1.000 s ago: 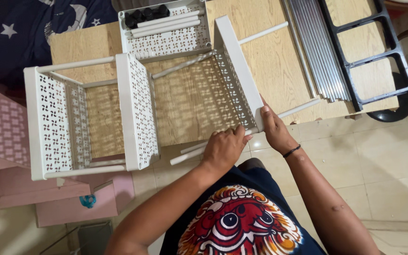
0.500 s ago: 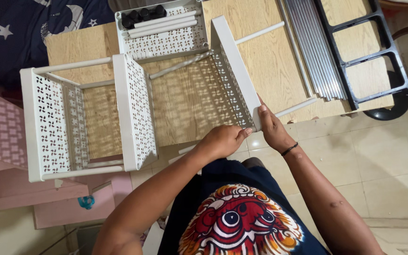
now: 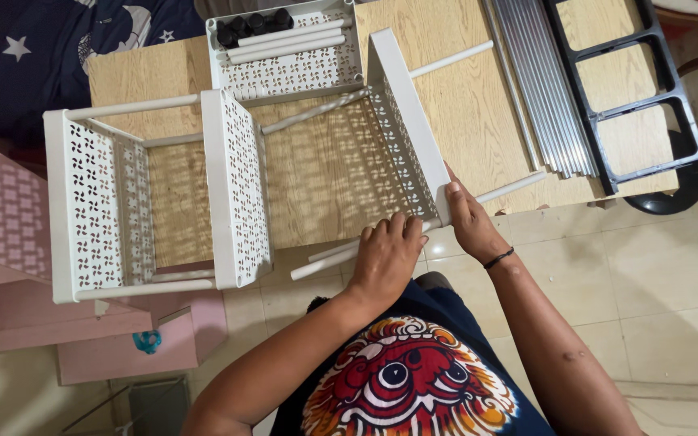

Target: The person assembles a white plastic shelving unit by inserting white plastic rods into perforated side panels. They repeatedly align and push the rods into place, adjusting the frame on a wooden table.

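A white perforated plastic rack [image 3: 236, 186] lies on its side across a wooden table [image 3: 462, 105], with three lattice shelves joined by white tubes. My left hand [image 3: 385, 258] closes over a white tube [image 3: 325, 260] at the rack's near edge. My right hand [image 3: 468, 220] presses on the near corner of the rightmost shelf panel [image 3: 405, 121], thumb against its end. A black band sits on the right wrist.
A white perforated tray [image 3: 292, 69] with loose white tubes and black caps lies at the table's far side. Silver metal rods [image 3: 539, 81] and a black frame [image 3: 632, 89] lie to the right. Pink furniture [image 3: 10, 242] stands left, a tiled floor below.
My left hand has slid right along the near tube toward the rightmost panel. The right hand stays on the panel's corner.
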